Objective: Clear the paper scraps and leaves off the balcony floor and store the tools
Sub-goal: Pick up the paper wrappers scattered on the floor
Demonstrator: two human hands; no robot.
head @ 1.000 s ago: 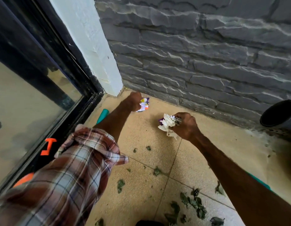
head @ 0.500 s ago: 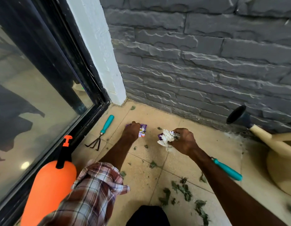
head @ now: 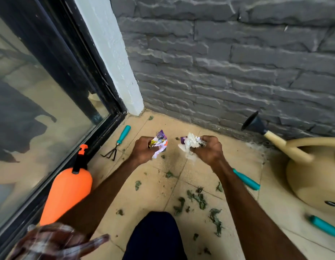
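Two tools, the orange sprayer (head: 66, 192) and the rake (head: 116, 146), wait unstored by the glass door (head: 40, 128). Our left hand (head: 142, 151) grips a colourful scrap (head: 159, 142), our right hand (head: 209, 150) a white wad (head: 191, 142), both clear of the floor (head: 241, 154). Many leaves (head: 197, 198) still litter it; teal-handled tools (head: 246, 180) and the watering can (head: 313, 177) lie rightward. Half a second ago our left hand was pressing its scrap on the floor.

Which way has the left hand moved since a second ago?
Yes, left hand, gripping the colourful scrap, has drawn back toward the person, judged against the rake.
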